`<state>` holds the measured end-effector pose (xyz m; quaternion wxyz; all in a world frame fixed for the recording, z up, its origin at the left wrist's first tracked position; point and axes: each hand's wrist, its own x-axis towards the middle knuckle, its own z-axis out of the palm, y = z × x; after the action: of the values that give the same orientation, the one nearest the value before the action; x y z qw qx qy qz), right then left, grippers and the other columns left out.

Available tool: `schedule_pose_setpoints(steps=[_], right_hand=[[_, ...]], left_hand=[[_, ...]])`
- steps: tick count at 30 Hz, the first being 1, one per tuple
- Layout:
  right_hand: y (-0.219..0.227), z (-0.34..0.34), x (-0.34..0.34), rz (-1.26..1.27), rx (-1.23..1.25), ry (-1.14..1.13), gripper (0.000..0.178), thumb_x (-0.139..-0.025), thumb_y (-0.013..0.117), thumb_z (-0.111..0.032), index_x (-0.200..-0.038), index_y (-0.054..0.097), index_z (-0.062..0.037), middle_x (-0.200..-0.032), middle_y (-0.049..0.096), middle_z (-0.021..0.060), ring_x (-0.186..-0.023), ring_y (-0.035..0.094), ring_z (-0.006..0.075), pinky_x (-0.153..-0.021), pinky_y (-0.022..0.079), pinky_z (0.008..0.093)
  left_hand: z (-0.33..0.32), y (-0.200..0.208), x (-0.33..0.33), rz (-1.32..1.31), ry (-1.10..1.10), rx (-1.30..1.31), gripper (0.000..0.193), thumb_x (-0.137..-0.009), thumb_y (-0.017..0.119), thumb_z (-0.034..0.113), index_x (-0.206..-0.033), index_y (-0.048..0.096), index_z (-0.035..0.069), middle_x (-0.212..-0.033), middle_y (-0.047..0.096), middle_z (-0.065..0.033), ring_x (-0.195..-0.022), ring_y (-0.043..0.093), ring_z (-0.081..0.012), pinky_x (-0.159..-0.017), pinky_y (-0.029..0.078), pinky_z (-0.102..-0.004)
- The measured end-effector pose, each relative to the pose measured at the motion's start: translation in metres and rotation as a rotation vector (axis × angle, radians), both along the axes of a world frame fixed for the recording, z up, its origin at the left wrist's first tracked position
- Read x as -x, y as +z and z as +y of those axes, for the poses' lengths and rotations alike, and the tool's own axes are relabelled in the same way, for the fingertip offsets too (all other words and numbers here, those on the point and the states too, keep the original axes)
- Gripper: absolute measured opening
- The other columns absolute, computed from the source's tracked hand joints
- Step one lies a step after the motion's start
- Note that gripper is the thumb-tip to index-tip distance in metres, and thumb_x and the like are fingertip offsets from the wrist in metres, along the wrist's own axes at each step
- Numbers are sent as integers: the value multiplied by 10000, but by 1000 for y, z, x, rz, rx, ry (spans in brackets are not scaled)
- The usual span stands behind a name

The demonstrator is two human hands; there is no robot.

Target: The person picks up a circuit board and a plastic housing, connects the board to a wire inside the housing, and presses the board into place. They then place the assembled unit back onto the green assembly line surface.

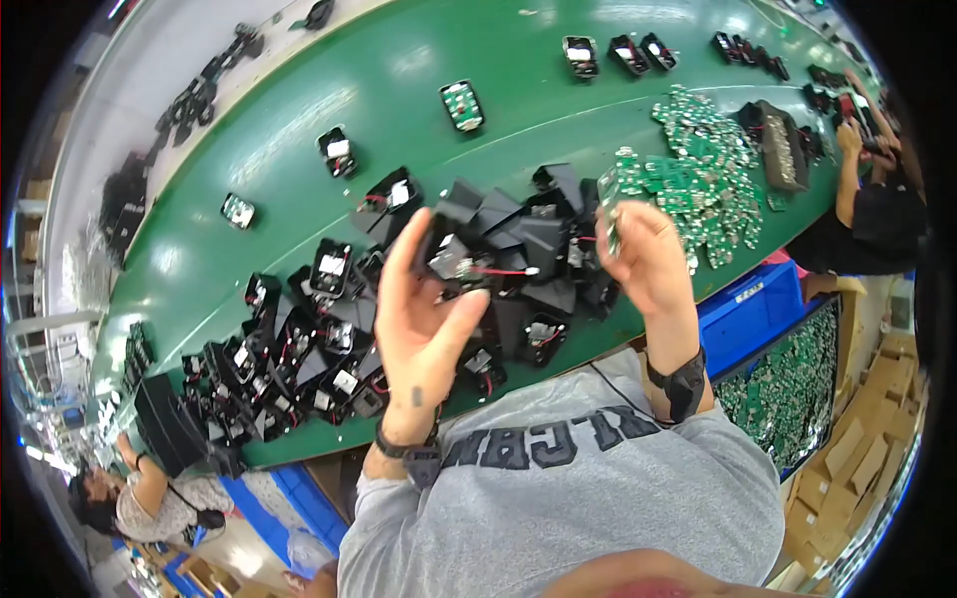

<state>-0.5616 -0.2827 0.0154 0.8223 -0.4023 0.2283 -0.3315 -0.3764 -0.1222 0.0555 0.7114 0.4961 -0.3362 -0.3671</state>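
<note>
My left hand [424,324] is wrapped round a black plastic housing [454,254], whose open side shows a white part and a red-and-black wire ending in a small white connector [532,271]. To its right, my right hand [643,244] pinches a small green circuit board [610,194], held upright and apart from the housing. Beneath both hands lies a heap of black housings [528,234], several with wires trailing out. Just beyond the right hand spreads a large pile of green circuit boards [708,164].
Single housings, one holding a green board [462,106], stand spaced along the green table [399,60]. More housings [299,349] crowd the left. A blue bin [753,309] and a tray of boards [783,384] sit at right. Co-workers [862,189] work at both ends.
</note>
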Motion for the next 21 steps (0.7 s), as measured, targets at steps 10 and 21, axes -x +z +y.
schedule_pose_setpoints(steps=[10,21], right_hand=[[3,41,-27,-8,-83,157,228,-897,618,-144,-1023,639,45,-783,646,94,-602,620,177,-539,503,266],[19,52,-38,273,478,-44,194,-774,690,47,-966,684,20,-996,632,111,-815,641,169,-666,519,256]], left_hand=[[2,6,3,-25,-45,-84,715,-824,626,-85,-1441,277,9,-1440,337,-117,-1204,470,-189,-919,509,-292],[-4,-2,13,-26,-87,-70,589,-852,592,-49,-1382,348,26,-1290,435,-98,-1186,497,-193,-911,517,-302]])
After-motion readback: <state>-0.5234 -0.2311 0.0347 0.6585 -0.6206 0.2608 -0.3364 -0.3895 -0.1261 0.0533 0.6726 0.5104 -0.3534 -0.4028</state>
